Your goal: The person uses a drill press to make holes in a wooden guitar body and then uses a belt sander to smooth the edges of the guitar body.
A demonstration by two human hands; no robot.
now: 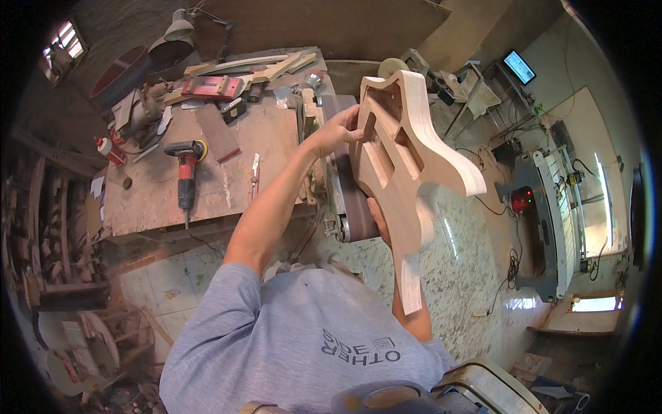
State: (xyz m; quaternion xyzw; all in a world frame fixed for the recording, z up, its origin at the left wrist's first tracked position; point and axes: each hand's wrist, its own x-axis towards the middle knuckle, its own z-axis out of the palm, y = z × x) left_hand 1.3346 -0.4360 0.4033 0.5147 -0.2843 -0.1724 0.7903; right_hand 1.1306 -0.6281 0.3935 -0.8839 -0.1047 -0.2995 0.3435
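Note:
An unfinished wooden guitar body [407,152], pale with routed cavities in its face, is held up on edge in front of me. Its left side lies along the brown belt of a belt sander [362,221]; whether they touch I cannot make out. My left hand [336,133] grips the body's upper left edge, thumb over the cavity side. Lower down, my right hand [377,217] is closed round the body's left edge from behind. Most of that hand and its forearm are hidden by the wood.
Left of the sander is a wooden workbench [276,138] bearing a red and black polisher [186,176], a dark wood block [217,131], a red-capped bottle [110,150] and a desk lamp [176,31]. At right stand a grey machine [541,214] and a lit monitor [518,67]. Cables [514,265] lie on the floor.

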